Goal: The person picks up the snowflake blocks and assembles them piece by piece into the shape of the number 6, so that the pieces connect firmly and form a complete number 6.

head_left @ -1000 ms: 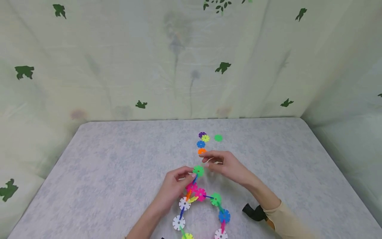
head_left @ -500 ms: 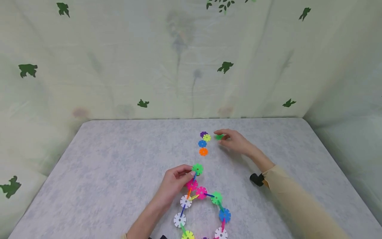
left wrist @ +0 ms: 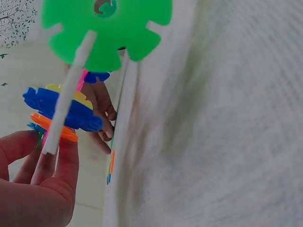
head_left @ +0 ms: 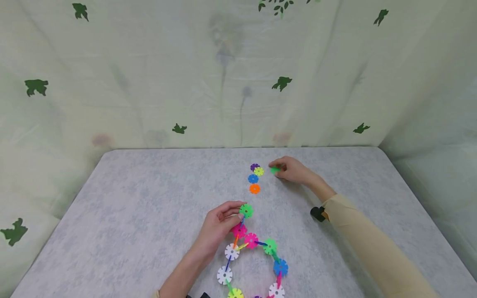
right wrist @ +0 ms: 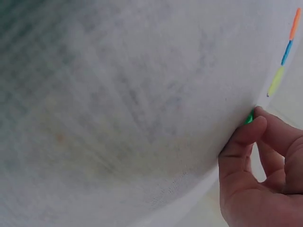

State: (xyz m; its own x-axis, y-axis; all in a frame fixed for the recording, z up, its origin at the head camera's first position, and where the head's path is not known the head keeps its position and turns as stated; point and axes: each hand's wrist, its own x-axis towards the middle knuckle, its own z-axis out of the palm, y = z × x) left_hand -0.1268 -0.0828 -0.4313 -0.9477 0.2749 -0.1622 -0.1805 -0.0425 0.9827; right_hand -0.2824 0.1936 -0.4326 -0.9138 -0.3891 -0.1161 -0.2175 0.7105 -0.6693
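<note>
My left hand [head_left: 217, 227] pinches a ring of interlocking snowflake discs [head_left: 251, 240] near its top, where a green disc [head_left: 246, 211] stands up by the fingertips. In the head view the ring's discs are pink, white, blue, green and yellow, joined edge to edge; its lower end runs out of the frame. Farther back, my right hand [head_left: 295, 170] has thumb and fingers on a loose green snowflake disc [head_left: 274, 170] at the table surface. The right wrist view shows a sliver of that green disc [right wrist: 249, 117] between thumb and fingertip; the rest is hidden.
Left of the right hand lie a purple disc [head_left: 254, 167], a yellow disc [head_left: 259, 171], a blue disc [head_left: 253, 179] and an orange disc [head_left: 254, 189] in a short row. The grey table [head_left: 156, 198] ends at a pale curtain [head_left: 149, 82] behind.
My right hand has moved from beside the orange disc, back and to the right, to the loose green disc and closed its fingers on it. The left hand keeps its hold on the ring.
</note>
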